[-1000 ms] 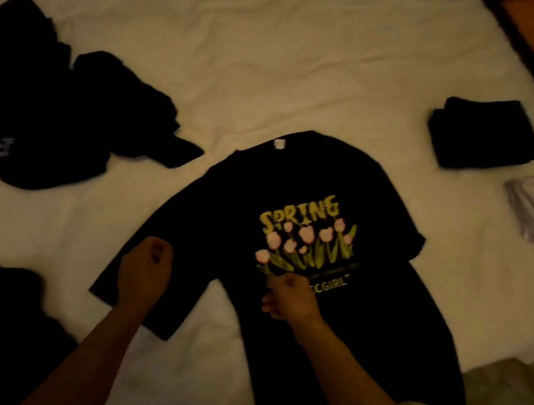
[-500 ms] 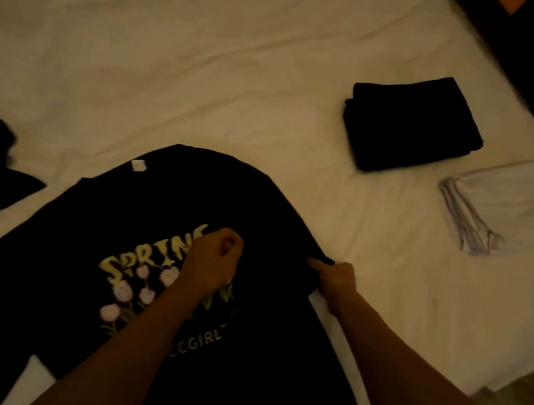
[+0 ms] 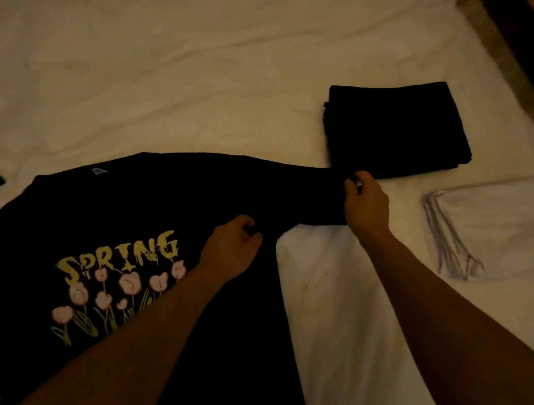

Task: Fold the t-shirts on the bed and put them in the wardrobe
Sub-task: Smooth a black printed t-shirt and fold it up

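The black printed t-shirt (image 3: 136, 234) is lying face up on the bed (image 3: 177, 50), its right sleeve stretching toward the folded black pile (image 3: 398, 125). The right hand (image 3: 367, 205) is pinching the sleeve end just short of that pile; the left hand (image 3: 230, 252) is pinching cloth at the armpit. I'd say she's wise keeping the sleeve taut and flat before folding it inward.

Open bed sheet (image 3: 177, 50) lies far and left; passage right is obstructed by a folded black garment (image 3: 398, 125) and a folded white garment (image 3: 505, 224), with a bare sheet strip between them.
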A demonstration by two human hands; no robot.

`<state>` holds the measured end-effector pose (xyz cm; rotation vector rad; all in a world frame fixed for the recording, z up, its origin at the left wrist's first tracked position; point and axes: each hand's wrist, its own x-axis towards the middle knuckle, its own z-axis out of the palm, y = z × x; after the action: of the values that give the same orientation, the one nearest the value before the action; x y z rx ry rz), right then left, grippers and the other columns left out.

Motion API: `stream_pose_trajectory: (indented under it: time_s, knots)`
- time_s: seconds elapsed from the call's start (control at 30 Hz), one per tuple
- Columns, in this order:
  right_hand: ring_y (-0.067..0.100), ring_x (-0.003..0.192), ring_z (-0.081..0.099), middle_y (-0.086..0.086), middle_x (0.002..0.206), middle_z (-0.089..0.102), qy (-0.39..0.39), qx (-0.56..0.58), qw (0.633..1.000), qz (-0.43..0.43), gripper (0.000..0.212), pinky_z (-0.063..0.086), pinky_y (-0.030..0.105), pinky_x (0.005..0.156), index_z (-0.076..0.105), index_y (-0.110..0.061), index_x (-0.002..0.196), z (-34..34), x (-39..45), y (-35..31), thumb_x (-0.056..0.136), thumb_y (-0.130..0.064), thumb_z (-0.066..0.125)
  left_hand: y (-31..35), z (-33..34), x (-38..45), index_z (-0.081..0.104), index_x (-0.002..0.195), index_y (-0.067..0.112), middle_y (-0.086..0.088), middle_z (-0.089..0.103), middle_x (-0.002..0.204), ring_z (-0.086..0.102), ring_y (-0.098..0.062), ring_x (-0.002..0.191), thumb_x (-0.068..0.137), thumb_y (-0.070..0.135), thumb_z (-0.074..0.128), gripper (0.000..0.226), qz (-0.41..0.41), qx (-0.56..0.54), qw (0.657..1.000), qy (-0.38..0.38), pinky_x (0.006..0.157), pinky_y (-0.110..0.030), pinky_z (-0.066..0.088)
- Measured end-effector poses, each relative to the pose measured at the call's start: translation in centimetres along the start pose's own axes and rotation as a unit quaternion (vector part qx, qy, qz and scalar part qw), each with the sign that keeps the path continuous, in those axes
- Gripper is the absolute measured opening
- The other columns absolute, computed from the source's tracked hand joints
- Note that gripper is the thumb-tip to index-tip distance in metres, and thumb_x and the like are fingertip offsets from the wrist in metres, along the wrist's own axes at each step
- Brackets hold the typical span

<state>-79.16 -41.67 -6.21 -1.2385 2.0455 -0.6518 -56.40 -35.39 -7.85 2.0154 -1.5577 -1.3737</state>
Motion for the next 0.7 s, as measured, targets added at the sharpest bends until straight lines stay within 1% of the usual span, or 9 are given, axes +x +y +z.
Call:
stream_pose_trajectory:
  time_s: [0.07,0.13,0.2,0.27,0.33,0.43,0.5,0.6,0.7]
  knots:
    - [0.031,0.104,0.062,0.015,0.114,0.064,-0.024,0.002,0.999,0.035,0.039,0.051,0.042,0.09,0.057,-0.01,0.126,0.8,-0.3,0.6,0.097,-0.037,0.057,-0.1,0.4,0.1,0.056,0.129,0.016,0.001,0.057,0.093,0.056,-0.018,0.087,0.1,0.032,0.055,0.033,-0.004,0.01,1.0,-0.006,0.073,-0.026,0.043]
    - [0.028,0.104,0.062,0.012,0.112,0.064,-0.093,0.053,0.992,0.063,0.05,0.051,0.041,0.093,0.054,-0.009,0.127,1.6,-1.2,1.6,0.089,-0.037,0.069,-0.7,0.7,-0.3,0.058,0.124,0.015,0.006,0.055,0.086,0.053,-0.014,0.081,0.1,0.032,0.055,0.03,-0.003,0.011,1.0,-0.006,0.069,-0.024,0.04]
    - [0.03,0.112,0.059,0.012,0.121,0.061,-0.132,0.054,0.986,0.082,0.06,0.049,0.042,0.098,0.049,-0.007,0.134,2.4,-2.2,2.7,0.086,-0.035,0.073,-1.6,0.9,-0.8,0.061,0.121,0.015,0.006,0.056,0.085,0.056,-0.014,0.081,0.099,0.03,0.057,0.028,0.001,-0.008,1.0,-0.007,0.066,-0.023,0.041]
    - [0.03,0.114,0.058,0.013,0.125,0.06,-0.091,0.064,0.989,0.097,0.063,0.048,0.043,0.099,0.045,-0.007,0.135,3.3,-2.6,3.4,0.088,-0.038,0.071,-2.6,0.7,-1.2,0.062,0.119,0.015,0.003,0.059,0.089,0.061,-0.019,0.087,0.098,0.027,0.058,0.025,-0.008,-0.036,0.999,-0.007,0.072,-0.024,0.045]
    - [0.027,0.108,0.059,0.01,0.116,0.059,-0.029,0.083,0.988,0.129,0.06,0.049,0.039,0.093,0.045,-0.006,0.132,3.8,-2.4,3.2,0.089,-0.043,0.068,-3.4,0.5,-1.4,0.062,0.116,0.016,0.004,0.059,0.087,0.062,-0.021,0.088,0.098,0.025,0.058,0.02,-0.019,-0.057,0.998,-0.012,0.08,-0.03,0.05]
    - [0.027,0.1,0.061,0.007,0.1,0.061,0.016,0.093,0.984,0.154,0.031,0.048,0.037,0.086,0.059,-0.009,0.11,4.4,-1.4,2.8,0.091,-0.033,0.067,-4.4,0.2,-1.4,0.06,0.108,0.022,0.004,0.06,0.086,0.063,-0.026,0.09,0.098,0.022,0.058,0.01,-0.021,-0.084,0.996,-0.026,0.089,-0.04,0.053]
    - [0.029,0.089,0.064,0.003,0.083,0.061,0.043,0.088,0.989,0.108,0.011,0.05,0.037,0.079,0.06,-0.013,0.091,4.6,-1.4,2.3,0.094,-0.023,0.062,-4.9,0.1,-1.3,0.06,0.106,0.022,-0.001,0.062,0.09,0.064,-0.028,0.094,0.098,0.02,0.058,0.008,-0.023,-0.1,0.994,-0.032,0.091,-0.043,0.053]
    - [0.016,0.063,0.056,-0.006,0.065,0.054,0.093,0.056,0.993,-0.037,0.013,0.045,0.033,0.064,0.057,-0.012,0.093,4.1,-1.8,0.2,0.099,-0.024,0.055,-5.1,0.1,-1.6,0.059,0.105,0.021,-0.004,0.063,0.095,0.064,-0.027,0.095,0.099,0.018,0.057,0.007,-0.024,-0.107,0.993,-0.038,0.092,-0.043,0.053]
    - [0.021,0.06,0.06,-0.007,0.061,0.054,0.141,0.045,0.983,-0.113,0.015,0.048,0.035,0.06,0.055,-0.013,0.092,3.0,0.2,-2.6,0.099,-0.026,0.053,-5.3,0.1,-1.7,0.059,0.099,0.026,-0.003,0.063,0.093,0.063,-0.027,0.094,0.099,0.017,0.056,0.009,-0.02,-0.126,0.991,-0.037,0.091,-0.043,0.053]
